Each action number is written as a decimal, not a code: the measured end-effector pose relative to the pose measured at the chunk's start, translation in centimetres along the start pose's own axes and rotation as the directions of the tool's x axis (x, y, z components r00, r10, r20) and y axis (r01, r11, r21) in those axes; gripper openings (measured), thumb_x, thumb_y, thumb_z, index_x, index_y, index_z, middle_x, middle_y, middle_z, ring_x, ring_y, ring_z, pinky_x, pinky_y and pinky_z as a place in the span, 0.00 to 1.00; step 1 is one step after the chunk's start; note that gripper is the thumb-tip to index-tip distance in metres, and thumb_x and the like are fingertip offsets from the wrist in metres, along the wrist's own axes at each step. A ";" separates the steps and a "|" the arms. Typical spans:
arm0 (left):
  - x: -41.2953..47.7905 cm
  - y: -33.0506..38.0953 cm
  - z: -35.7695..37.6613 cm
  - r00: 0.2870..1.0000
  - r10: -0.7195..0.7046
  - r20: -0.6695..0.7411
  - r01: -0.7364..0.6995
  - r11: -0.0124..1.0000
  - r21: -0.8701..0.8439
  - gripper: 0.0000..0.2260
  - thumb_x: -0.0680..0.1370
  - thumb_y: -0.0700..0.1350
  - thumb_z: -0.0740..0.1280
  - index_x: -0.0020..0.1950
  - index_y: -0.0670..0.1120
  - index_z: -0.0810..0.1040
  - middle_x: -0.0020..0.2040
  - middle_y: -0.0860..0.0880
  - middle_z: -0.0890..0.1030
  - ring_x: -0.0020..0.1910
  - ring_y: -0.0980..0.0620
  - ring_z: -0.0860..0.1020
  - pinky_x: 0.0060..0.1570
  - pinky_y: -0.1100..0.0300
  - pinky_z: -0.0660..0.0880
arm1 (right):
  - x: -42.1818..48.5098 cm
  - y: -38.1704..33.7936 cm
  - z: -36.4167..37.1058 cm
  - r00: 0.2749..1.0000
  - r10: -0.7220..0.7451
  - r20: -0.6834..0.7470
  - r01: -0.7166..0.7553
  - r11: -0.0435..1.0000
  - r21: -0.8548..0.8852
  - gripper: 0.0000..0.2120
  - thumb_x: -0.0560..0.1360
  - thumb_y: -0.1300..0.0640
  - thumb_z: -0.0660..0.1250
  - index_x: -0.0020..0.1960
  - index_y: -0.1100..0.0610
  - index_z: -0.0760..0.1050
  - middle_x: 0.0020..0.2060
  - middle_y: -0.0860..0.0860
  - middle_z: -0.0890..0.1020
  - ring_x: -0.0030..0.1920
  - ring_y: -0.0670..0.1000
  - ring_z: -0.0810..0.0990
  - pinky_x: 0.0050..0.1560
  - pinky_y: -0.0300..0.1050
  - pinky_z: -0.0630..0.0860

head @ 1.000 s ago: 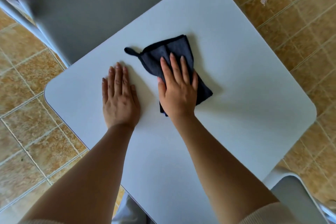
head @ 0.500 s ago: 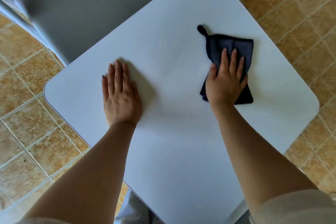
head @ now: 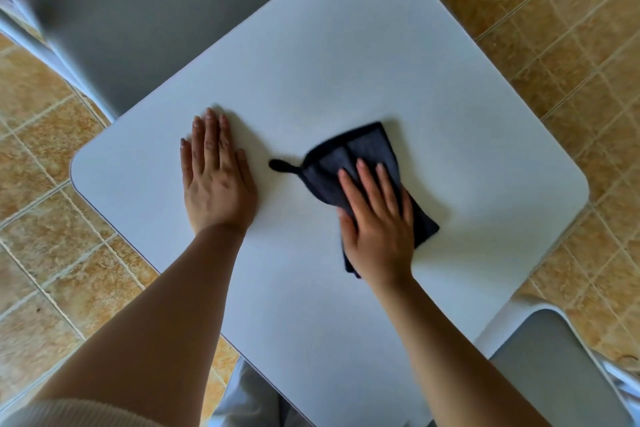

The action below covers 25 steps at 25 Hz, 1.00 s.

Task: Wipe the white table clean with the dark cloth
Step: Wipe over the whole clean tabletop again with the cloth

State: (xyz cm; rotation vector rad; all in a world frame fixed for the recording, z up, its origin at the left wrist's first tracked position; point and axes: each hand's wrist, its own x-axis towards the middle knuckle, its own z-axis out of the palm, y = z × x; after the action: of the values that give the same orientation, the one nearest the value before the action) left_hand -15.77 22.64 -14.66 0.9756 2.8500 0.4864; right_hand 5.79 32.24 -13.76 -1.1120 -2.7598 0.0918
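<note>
Under the right hand (head: 377,218), fingers spread flat, the dark cloth (head: 360,163) is lying pressed to the white table (head: 346,62); beside the cloth, the left hand (head: 216,180) is resting flat, fingers together.

Cloth (head: 360,163) on table (head: 346,55) under right hand (head: 377,222), left hand (head: 216,180) flat to its left.

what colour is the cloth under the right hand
The cloth is dark navy, nearly black at its hem and loop; the head view shows it best, under the right hand.
</note>
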 end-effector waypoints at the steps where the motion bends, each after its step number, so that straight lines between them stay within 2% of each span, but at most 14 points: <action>1: 0.0 0.0 0.0 1.000 0.004 0.002 -0.004 1.000 0.002 0.24 0.84 0.46 0.48 0.80 0.42 0.52 0.80 0.46 0.53 0.79 0.48 0.50 0.77 0.55 0.42 | -1.0 1.7 -0.4 0.999 0.037 0.006 -0.037 0.999 -0.033 0.22 0.84 0.45 0.53 0.76 0.47 0.66 0.77 0.49 0.66 0.78 0.54 0.62 0.70 0.58 0.67; 3: 0.0 0.0 0.0 1.000 0.013 -0.001 -0.013 1.000 0.005 0.24 0.84 0.46 0.48 0.80 0.42 0.52 0.80 0.46 0.53 0.79 0.48 0.50 0.77 0.54 0.43 | -0.9 4.7 -0.7 0.982 0.190 -0.010 -0.190 0.978 -0.085 0.23 0.83 0.45 0.52 0.76 0.47 0.66 0.76 0.50 0.66 0.77 0.54 0.63 0.70 0.58 0.68; 6: 0.0 -0.1 0.0 1.000 0.012 0.004 -0.012 1.000 0.005 0.24 0.84 0.47 0.48 0.80 0.42 0.52 0.80 0.46 0.53 0.79 0.48 0.50 0.77 0.53 0.43 | 3.6 6.1 0.1 0.882 0.467 -0.068 -0.471 0.881 -0.055 0.23 0.82 0.44 0.54 0.76 0.48 0.66 0.76 0.51 0.67 0.77 0.55 0.63 0.70 0.59 0.67; 8: -0.1 0.0 0.1 1.000 0.011 0.009 -0.011 1.000 0.017 0.24 0.84 0.48 0.48 0.80 0.43 0.52 0.80 0.46 0.53 0.79 0.48 0.49 0.77 0.53 0.43 | 7.2 5.2 0.8 0.837 0.543 -0.062 -0.545 0.839 -0.008 0.24 0.81 0.44 0.54 0.76 0.47 0.65 0.77 0.50 0.66 0.77 0.55 0.62 0.70 0.60 0.65; 9: -0.1 0.0 0.2 1.000 0.014 0.008 -0.014 1.000 0.024 0.25 0.84 0.48 0.48 0.80 0.43 0.51 0.80 0.46 0.53 0.79 0.48 0.49 0.77 0.53 0.43 | 8.3 4.3 1.2 0.840 0.540 -0.062 -0.541 0.841 0.004 0.24 0.81 0.44 0.54 0.76 0.46 0.65 0.77 0.50 0.66 0.77 0.55 0.63 0.69 0.61 0.65; 11: 0.0 -0.1 0.1 1.000 0.008 0.003 -0.008 0.999 0.036 0.25 0.84 0.49 0.49 0.80 0.42 0.52 0.80 0.45 0.53 0.79 0.47 0.49 0.77 0.51 0.43 | 8.7 2.1 1.8 0.891 0.446 -0.085 -0.447 0.895 0.012 0.24 0.81 0.44 0.56 0.76 0.47 0.67 0.76 0.50 0.68 0.77 0.55 0.64 0.69 0.60 0.66; 13: -0.2 0.5 0.0 1.000 -0.006 -0.013 0.007 0.999 0.050 0.25 0.84 0.48 0.49 0.79 0.41 0.53 0.80 0.44 0.54 0.79 0.46 0.51 0.77 0.49 0.44 | 6.7 0.5 1.9 0.934 0.341 -0.104 -0.342 0.940 0.013 0.23 0.81 0.45 0.57 0.75 0.47 0.67 0.75 0.50 0.69 0.76 0.55 0.65 0.69 0.60 0.66; 16: -1.1 3.7 0.0 0.998 0.055 -0.028 -0.055 0.998 -0.001 0.24 0.84 0.48 0.48 0.79 0.40 0.55 0.79 0.43 0.55 0.78 0.46 0.53 0.77 0.48 0.46 | 1.8 -0.4 1.0 0.952 0.298 -0.063 -0.296 0.954 0.036 0.23 0.82 0.46 0.55 0.77 0.47 0.64 0.77 0.49 0.66 0.77 0.53 0.63 0.71 0.58 0.65; 19: -2.1 9.1 1.3 0.973 0.232 0.004 -0.231 0.970 -0.075 0.24 0.84 0.49 0.47 0.78 0.40 0.55 0.79 0.44 0.56 0.78 0.48 0.53 0.77 0.50 0.46 | -3.6 1.0 -0.5 0.956 0.292 -0.007 -0.292 0.956 0.004 0.23 0.84 0.46 0.52 0.78 0.47 0.61 0.78 0.48 0.63 0.78 0.52 0.61 0.72 0.56 0.65; 21: -2.8 12.0 2.4 0.951 0.305 0.047 -0.299 0.949 -0.098 0.25 0.83 0.49 0.47 0.78 0.41 0.55 0.79 0.44 0.56 0.78 0.48 0.53 0.77 0.52 0.45 | -6.5 3.0 -1.4 0.949 0.315 -0.004 -0.315 0.948 -0.046 0.23 0.84 0.45 0.51 0.78 0.47 0.62 0.78 0.49 0.64 0.78 0.53 0.62 0.71 0.56 0.67; 23: -3.4 13.0 3.6 0.941 0.330 0.079 -0.324 0.943 -0.080 0.25 0.83 0.50 0.47 0.78 0.41 0.56 0.79 0.44 0.56 0.78 0.49 0.53 0.77 0.53 0.43 | -7.3 5.4 -1.9 0.918 0.396 -0.012 -0.395 0.915 -0.079 0.23 0.84 0.45 0.51 0.78 0.47 0.63 0.77 0.49 0.65 0.78 0.53 0.62 0.70 0.56 0.68; 25: -3.7 12.7 4.3 0.935 0.344 0.087 -0.342 0.939 -0.037 0.25 0.83 0.50 0.48 0.79 0.41 0.56 0.79 0.44 0.57 0.78 0.49 0.53 0.77 0.53 0.44 | -5.9 7.5 -1.7 0.857 0.515 -0.032 -0.516 0.853 -0.076 0.23 0.83 0.46 0.52 0.77 0.48 0.64 0.77 0.50 0.65 0.77 0.54 0.63 0.70 0.57 0.67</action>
State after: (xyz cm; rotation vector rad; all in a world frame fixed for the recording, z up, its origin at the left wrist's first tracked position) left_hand -4.65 30.95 -14.65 1.4619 2.5930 0.4822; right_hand 15.39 33.53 -13.69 -1.8436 -2.3922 0.0355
